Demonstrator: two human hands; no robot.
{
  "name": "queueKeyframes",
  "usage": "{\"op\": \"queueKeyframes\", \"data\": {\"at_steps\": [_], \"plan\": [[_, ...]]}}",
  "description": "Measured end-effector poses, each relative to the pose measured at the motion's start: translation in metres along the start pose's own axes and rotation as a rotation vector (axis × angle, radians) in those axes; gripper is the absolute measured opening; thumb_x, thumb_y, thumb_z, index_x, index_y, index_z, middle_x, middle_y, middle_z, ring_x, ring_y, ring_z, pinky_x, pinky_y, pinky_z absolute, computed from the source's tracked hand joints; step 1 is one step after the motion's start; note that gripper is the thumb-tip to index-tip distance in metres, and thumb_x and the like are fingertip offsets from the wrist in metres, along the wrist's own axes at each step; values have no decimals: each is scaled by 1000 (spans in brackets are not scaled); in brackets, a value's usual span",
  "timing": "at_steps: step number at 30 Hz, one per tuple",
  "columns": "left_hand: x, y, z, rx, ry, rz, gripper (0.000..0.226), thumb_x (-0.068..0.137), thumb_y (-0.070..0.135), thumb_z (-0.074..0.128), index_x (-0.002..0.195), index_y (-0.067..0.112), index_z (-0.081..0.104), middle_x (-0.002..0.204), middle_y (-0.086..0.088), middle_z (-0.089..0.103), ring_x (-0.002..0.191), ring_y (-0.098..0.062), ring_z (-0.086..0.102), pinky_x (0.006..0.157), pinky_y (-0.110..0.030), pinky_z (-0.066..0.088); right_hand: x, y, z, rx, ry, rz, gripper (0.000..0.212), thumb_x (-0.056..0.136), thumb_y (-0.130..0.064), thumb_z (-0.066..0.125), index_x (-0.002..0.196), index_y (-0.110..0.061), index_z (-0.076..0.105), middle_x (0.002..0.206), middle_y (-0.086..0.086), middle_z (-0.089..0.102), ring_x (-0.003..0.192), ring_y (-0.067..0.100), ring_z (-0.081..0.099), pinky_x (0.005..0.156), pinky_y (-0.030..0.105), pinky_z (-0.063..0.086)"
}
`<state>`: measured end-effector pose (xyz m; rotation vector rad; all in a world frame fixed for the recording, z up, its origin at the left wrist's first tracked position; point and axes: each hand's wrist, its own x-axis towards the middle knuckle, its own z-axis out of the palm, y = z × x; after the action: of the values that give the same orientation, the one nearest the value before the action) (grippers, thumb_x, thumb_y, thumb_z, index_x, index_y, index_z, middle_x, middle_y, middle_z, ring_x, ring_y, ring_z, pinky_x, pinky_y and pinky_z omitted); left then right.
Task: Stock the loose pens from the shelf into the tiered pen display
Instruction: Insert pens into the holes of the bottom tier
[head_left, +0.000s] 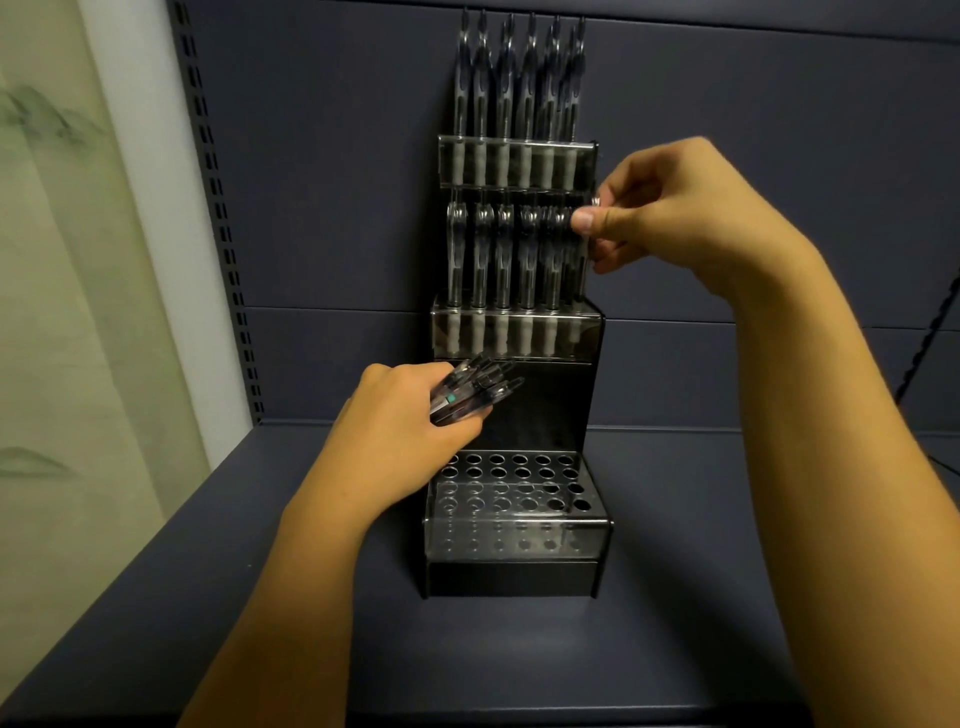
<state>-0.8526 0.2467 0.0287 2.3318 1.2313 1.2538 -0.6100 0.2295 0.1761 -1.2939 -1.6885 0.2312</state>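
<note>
The left hand (400, 415) curls its grip round a bundle of pens (467, 392), held before the tiered pen display (514, 530) on the shelf (156, 597). The right hand (670, 218) pinches one pen (589, 234) at the middle tier's right end.

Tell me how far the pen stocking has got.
Top tier looks full. Middle tier is nearly full; the right hand pinches a pen at its right end. The left hand grips a bundle of pens. Bottom tier holes are empty.
</note>
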Motion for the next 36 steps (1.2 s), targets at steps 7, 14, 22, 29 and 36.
{"op": "queueKeyframes", "data": {"at_steps": [7, 14, 22, 29, 36], "plan": [[-2, -1, 0, -2, -14, -6, 20, 85, 39, 75, 75, 24, 66, 62, 4, 63, 58, -14, 60, 57, -40, 53, -12, 11, 8, -39, 22, 43, 38, 82, -34, 81, 96, -1, 68, 78, 13, 73, 72, 21, 75, 71, 36, 65], [-4, 0, -7, 43, -19, -19, 21, 85, 44, 74, 77, 25, 68, 63, 6, 64, 60, -11, 60, 55, -32, 50, -54, 16, 22, -198, 349, -57, 44, 81, -56, 78, 88, -13, 70, 75, 1, 72, 66, 16, 72, 67, 41, 62], [-12, 3, -17, 39, -6, 18, 23, 84, 47, 71, 82, 24, 70, 63, 6, 65, 61, -11, 62, 55, -31, 49, -97, 25, 94, 320, 180, -318, 11, 95, -7, 67, 91, 3, 68, 74, 10, 66, 63, 25, 64, 57, 41, 54], [-16, -16, -18, 44, 71, 137, 23, 85, 38, 72, 74, 20, 64, 59, 5, 59, 52, -14, 57, 51, -43, 46, -107, 33, 107, 287, 11, -248, 22, 82, -25, 82, 90, -7, 73, 75, 4, 70, 68, 23, 67, 62, 39, 56], [-16, -17, -11, 169, 123, 268, 29, 85, 48, 60, 71, 25, 50, 54, 11, 47, 46, -13, 47, 42, -36, 42, -109, 33, 116, 380, -130, -99, 34, 72, -33, 88, 86, -5, 75, 73, 20, 67, 65, 45, 61, 59, 53, 56]]}}
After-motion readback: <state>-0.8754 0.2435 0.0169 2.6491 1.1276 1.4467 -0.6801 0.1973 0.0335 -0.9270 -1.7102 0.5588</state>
